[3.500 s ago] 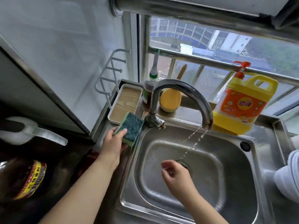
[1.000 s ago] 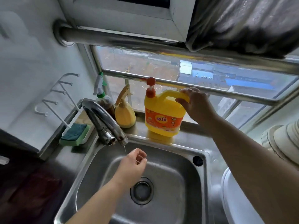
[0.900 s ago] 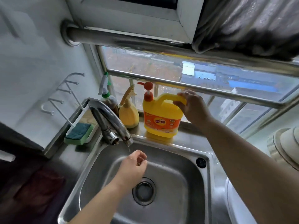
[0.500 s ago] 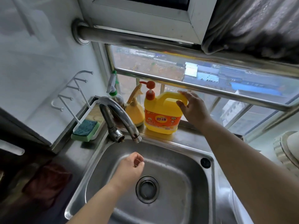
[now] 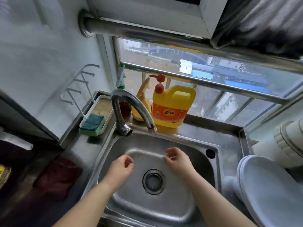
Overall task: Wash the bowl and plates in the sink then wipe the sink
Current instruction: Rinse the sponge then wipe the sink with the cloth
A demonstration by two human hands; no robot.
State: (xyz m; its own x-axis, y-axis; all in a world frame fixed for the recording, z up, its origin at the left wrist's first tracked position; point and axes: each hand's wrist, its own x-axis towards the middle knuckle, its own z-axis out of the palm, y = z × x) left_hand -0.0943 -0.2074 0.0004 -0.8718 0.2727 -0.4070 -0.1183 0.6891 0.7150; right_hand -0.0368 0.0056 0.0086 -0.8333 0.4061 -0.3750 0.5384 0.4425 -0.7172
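Note:
The steel sink (image 5: 188, 210) lies below me with nothing in its basin but the drain (image 5: 153, 181). My left hand (image 5: 121, 169) hovers over the basin's left side, fingers loosely curled, holding nothing. My right hand (image 5: 177, 161) hovers over the right side, also loosely curled with nothing in it. White plates (image 5: 268, 190) are stacked right of the sink, with a white bowl stack (image 5: 290, 141) behind them. The green-blue sponge (image 5: 92, 124) rests in its tray (image 5: 101, 105) at the left. No water runs from the tap (image 5: 131, 110).
A yellow detergent jug (image 5: 172, 107) with a red pump stands on the ledge behind the sink, beside a yellow spray bottle (image 5: 142, 104) and a green-capped bottle (image 5: 121, 79). A dark red cloth (image 5: 57, 177) lies on the dark counter at the left. White hooks (image 5: 78, 86) hang on the wall.
My right hand has let go of the detergent jug's handle and dropped over the sink beside my left hand. The jug stays on the ledge. The sponge was set in its tray earlier.

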